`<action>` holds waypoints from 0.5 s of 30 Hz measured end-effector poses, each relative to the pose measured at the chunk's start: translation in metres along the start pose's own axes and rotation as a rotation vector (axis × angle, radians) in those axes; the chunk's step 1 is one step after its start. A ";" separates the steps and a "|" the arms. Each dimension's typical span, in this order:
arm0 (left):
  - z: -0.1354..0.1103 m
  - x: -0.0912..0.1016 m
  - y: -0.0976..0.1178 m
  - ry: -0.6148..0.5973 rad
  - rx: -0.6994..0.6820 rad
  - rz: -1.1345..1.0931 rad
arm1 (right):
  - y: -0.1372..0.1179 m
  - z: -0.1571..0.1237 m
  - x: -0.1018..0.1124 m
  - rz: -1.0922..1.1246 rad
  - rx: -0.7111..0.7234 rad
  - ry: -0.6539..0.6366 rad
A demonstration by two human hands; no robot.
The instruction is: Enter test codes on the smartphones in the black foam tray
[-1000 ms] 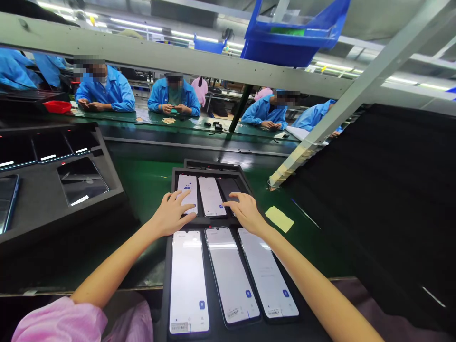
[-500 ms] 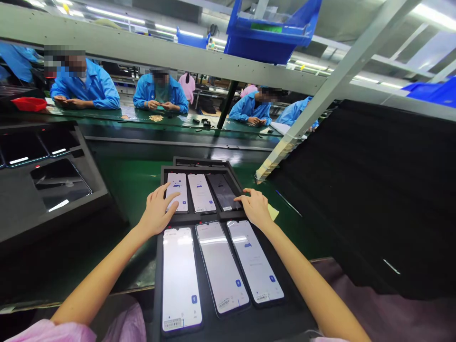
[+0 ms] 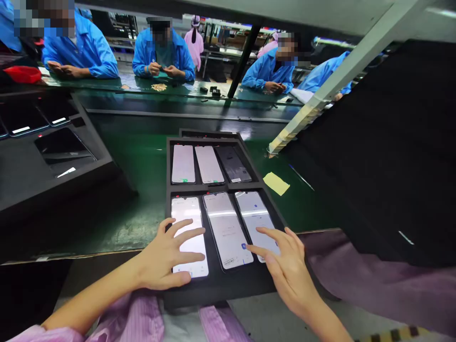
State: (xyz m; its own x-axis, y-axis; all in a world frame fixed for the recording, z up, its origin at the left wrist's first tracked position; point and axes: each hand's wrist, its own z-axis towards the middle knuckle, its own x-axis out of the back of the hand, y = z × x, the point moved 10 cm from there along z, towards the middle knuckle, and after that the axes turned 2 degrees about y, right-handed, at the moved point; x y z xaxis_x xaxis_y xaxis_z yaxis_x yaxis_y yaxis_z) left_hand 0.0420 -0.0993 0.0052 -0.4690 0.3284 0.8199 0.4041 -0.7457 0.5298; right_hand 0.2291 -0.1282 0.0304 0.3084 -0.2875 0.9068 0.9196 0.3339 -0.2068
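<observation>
A black foam tray [image 3: 213, 188] in front of me holds two rows of smartphones. My left hand [image 3: 174, 254] spreads its fingers over the near-left phone [image 3: 187, 209], whose white screen is lit. With fingers apart, my right hand [image 3: 285, 266] reaches over the near-right phone [image 3: 249, 202]; its thumb is by the blue icon on the near-middle phone [image 3: 228, 223]. In the far row, the left phone [image 3: 183, 161] and the middle phone [image 3: 209, 164] show white screens with green at the bottom. The far-right phone [image 3: 233, 164] has a dark grey screen.
Another black tray [image 3: 103, 156] with dark-screened phones stands at the left. A yellow paper note [image 3: 277, 184] and a pen [image 3: 301, 177] lie on the green bench right of my tray. Beyond a slanted post [image 3: 302, 114] hangs black cloth. People in blue sit opposite.
Both hands have come back from the far row to the near row. The far-left and far-middle screens now show green at the bottom. My view has tilted down.
</observation>
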 end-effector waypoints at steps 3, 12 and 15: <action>0.003 -0.002 -0.001 -0.045 -0.004 0.041 | -0.001 -0.007 -0.005 -0.006 -0.034 -0.011; -0.003 0.002 -0.009 0.054 -0.023 0.018 | 0.014 -0.011 0.009 -0.080 -0.143 0.101; -0.004 0.008 -0.022 0.143 0.036 -0.007 | 0.036 -0.023 0.023 -0.119 -0.250 0.223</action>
State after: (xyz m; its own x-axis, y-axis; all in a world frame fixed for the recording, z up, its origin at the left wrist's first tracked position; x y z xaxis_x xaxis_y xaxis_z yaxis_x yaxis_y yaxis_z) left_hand 0.0263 -0.0825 -0.0013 -0.5777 0.2457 0.7784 0.4274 -0.7214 0.5449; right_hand 0.2751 -0.1435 0.0357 0.2161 -0.5093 0.8330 0.9748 0.0643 -0.2136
